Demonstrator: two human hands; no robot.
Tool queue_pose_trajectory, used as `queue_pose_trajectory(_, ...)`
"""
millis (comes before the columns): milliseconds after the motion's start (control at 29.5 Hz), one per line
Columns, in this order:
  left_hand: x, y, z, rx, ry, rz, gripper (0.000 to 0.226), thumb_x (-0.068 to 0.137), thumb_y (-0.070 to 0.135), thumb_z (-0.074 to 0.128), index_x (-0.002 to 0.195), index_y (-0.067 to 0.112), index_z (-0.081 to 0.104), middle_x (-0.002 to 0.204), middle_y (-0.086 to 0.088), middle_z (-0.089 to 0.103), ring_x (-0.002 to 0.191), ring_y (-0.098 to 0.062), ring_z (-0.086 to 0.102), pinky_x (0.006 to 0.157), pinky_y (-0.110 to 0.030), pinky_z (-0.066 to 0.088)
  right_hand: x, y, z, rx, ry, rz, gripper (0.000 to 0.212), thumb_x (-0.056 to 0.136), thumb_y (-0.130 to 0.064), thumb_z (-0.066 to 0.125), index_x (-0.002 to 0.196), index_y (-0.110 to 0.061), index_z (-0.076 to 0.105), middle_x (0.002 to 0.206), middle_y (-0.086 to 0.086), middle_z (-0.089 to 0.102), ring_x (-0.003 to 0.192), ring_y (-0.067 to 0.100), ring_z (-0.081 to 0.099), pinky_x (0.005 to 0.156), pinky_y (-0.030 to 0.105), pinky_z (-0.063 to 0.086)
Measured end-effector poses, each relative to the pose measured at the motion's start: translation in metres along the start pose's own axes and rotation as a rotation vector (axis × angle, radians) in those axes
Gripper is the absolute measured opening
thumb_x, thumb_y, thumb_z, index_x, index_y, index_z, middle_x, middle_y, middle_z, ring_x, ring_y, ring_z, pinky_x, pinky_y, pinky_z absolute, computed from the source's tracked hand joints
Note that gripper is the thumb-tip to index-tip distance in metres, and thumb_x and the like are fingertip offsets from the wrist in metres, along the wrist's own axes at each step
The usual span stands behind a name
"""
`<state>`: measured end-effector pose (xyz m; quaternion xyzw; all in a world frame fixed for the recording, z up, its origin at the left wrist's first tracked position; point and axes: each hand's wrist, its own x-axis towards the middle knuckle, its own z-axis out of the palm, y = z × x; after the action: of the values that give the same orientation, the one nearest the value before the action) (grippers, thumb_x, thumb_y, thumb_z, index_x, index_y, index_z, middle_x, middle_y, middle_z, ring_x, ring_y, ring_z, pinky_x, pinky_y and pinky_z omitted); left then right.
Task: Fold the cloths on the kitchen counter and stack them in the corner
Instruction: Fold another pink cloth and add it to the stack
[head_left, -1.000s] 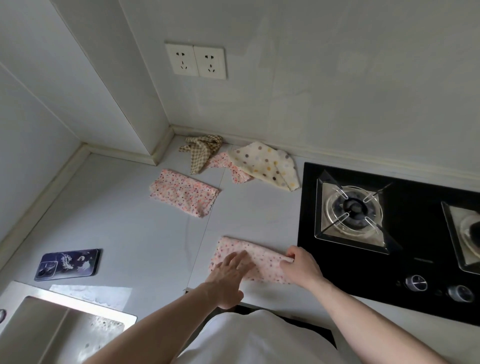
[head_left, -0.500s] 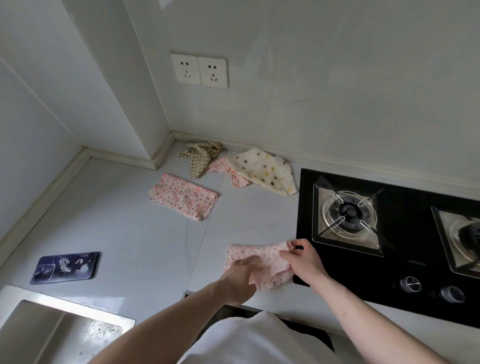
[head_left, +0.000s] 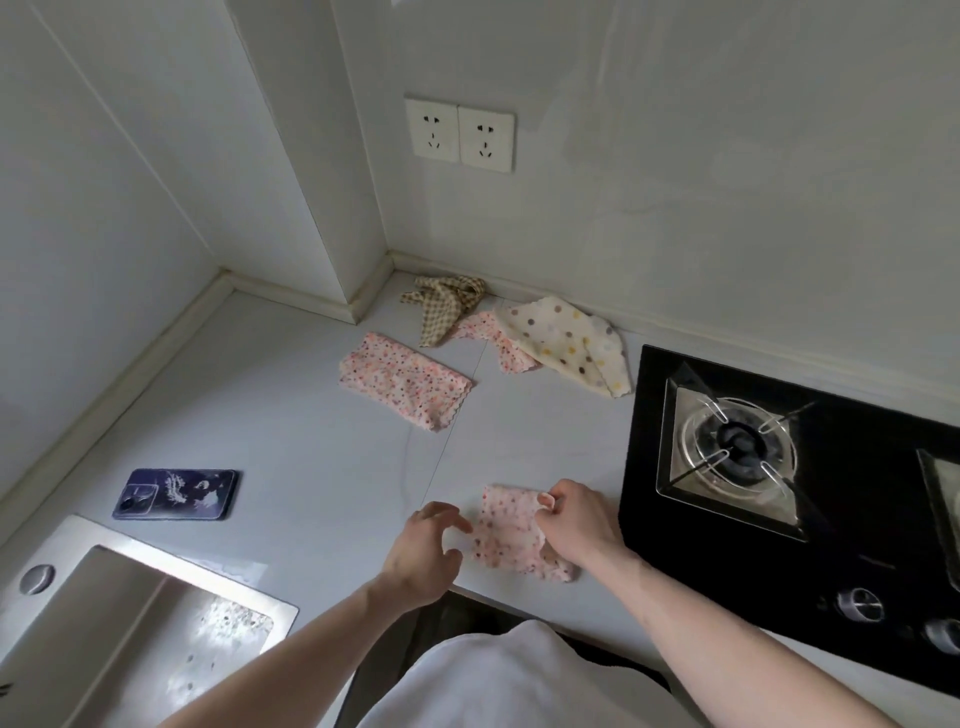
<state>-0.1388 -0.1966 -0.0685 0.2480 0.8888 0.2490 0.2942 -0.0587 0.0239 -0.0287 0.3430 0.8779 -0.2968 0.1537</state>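
Head view: at the front edge of a pale grey kitchen counter (head_left: 291, 431), a person works a small pink floral cloth (head_left: 506, 530) folded to a narrow rectangle, just left of a black glass gas hob (head_left: 852, 525). The right hand (head_left: 582, 522) pinches the cloth's upper right corner between thumb and fingertips, lifting that edge slightly. The left hand (head_left: 428, 551) hovers at the cloth's left edge with fingers loosely curled and spread; whether its fingertips touch the fabric cannot be told, and it holds nothing.

Farther back lie a second pink floral cloth (head_left: 402, 379), flat and folded, and — against the wall — a crumpled beige checked cloth (head_left: 447, 304), a cream cloth with coloured dots (head_left: 563, 343) and a pink scrap (head_left: 493, 338) partly under it. A dark blue phone (head_left: 176, 493) rests near the steel sink (head_left: 104, 613).

The step in hand appears to be squaring this fold. Doing it well probably means pinning the left edge flat with the free hand while the right draws its corner across to meet the opposite one, then smoothing from the crease outward — thin fabric like this likely bunches if pulled one-sided. Keeping the cloth off the hob seems wise. Three cloths by the wall look unfolded, so the task seems under halfway.
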Motion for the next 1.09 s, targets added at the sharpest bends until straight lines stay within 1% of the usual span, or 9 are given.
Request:
queue_pose_trajectory(170,-0.004,0.002,-0.003,-0.037,0.013,-0.006,0.042,0.087,0.009,0.056,0.120,0.033,0.067,0.150,0.006,0.046,0.141,-0.016,0.042,0.114,-0.027,0.034,0.006,0.000,0.010,0.158,-0.057,0.029,0.007,0.094,-0.022,0.055,0.091,-0.025,0.060,0.067,-0.006,0.071,0.053,0.000,0.066,0.047,0.014,0.047)
queue_pose_trajectory(271,-0.003,0.005,-0.005,-0.047,0.019,-0.005,0.043,0.086,0.010,0.056,0.121,0.032,0.067,0.149,0.004,0.047,0.139,-0.017,0.043,0.112,-0.028,0.038,0.012,-0.003,0.019,0.342,-0.074,0.101,0.008,0.091,-0.023,0.056,0.094,-0.024,0.063,0.076,0.001,0.075,0.063,0.015,0.074,0.061,0.033,0.064)
queue_pose_trajectory(407,-0.004,0.004,-0.008,-0.064,0.029,-0.020,0.042,0.085,0.011,0.057,0.119,0.033,0.067,0.148,0.005,0.048,0.136,-0.018,0.046,0.107,-0.033,0.046,0.012,-0.026,0.026,0.569,-0.208,0.156,0.011,0.098,-0.020,0.058,0.096,-0.016,0.068,0.073,0.007,0.077,0.067,0.023,0.077,0.068,0.043,0.065)
queue_pose_trajectory(543,-0.004,0.001,-0.009,-0.067,0.029,-0.039,0.043,0.084,0.010,0.056,0.118,0.034,0.067,0.147,0.007,0.048,0.130,-0.018,0.051,0.103,-0.030,0.047,0.011,-0.036,0.026,0.616,-0.382,0.133,0.012,0.098,-0.017,0.061,0.100,-0.029,0.065,0.091,0.006,0.078,0.071,0.020,0.077,0.058,0.034,0.060)
queue_pose_trajectory(679,-0.002,0.005,-0.004,-0.006,0.001,0.027,0.044,0.086,0.011,0.055,0.123,0.032,0.065,0.148,0.008,0.046,0.136,-0.015,0.045,0.107,-0.025,0.040,0.021,-0.009,0.026,0.497,-0.199,0.139,0.031,0.089,-0.014,0.060,0.118,-0.023,0.066,0.103,0.002,0.074,0.069,0.016,0.076,0.053,0.029,0.059)
queue_pose_trajectory(780,0.002,0.015,0.003,0.066,-0.075,0.113,0.045,0.088,0.017,0.056,0.130,0.033,0.062,0.150,0.011,0.043,0.137,-0.015,0.040,0.109,-0.027,0.038,0.023,0.016,0.021,0.341,-0.124,0.129,0.028,0.087,-0.018,0.062,0.113,-0.026,0.068,0.104,-0.003,0.073,0.081,0.016,0.074,0.071,0.037,0.064)
queue_pose_trajectory(848,0.005,0.021,0.008,0.138,-0.148,0.149,0.047,0.090,0.020,0.056,0.134,0.033,0.060,0.152,0.011,0.042,0.137,-0.016,0.038,0.112,-0.031,0.038,0.019,0.025,0.018,0.276,-0.105,0.122,0.030,0.088,-0.023,0.066,0.118,-0.026,0.065,0.109,-0.007,0.071,0.092,0.015,0.070,0.080,0.033,0.059)
queue_pose_trajectory(950,0.011,0.024,0.015,0.238,-0.266,0.146,0.053,0.092,0.022,0.055,0.144,0.030,0.054,0.156,0.010,0.040,0.138,-0.020,0.036,0.116,-0.034,0.036,0.020,0.032,0.018,0.188,-0.074,0.093,0.048,0.092,-0.030,0.070,0.136,-0.023,0.055,0.130,-0.004,0.062,0.118,0.018,0.061,0.090,0.025,0.046)
queue_pose_trajectory(1086,0.018,0.026,0.014,0.254,-0.274,0.136,0.055,0.092,0.021,0.055,0.146,0.031,0.053,0.156,0.010,0.042,0.136,-0.021,0.039,0.115,-0.034,0.037,0.031,0.028,0.025,0.134,-0.143,0.073,0.072,0.092,-0.039,0.069,0.154,-0.021,0.038,0.153,0.000,0.048,0.140,0.022,0.047,0.113,0.032,0.039)
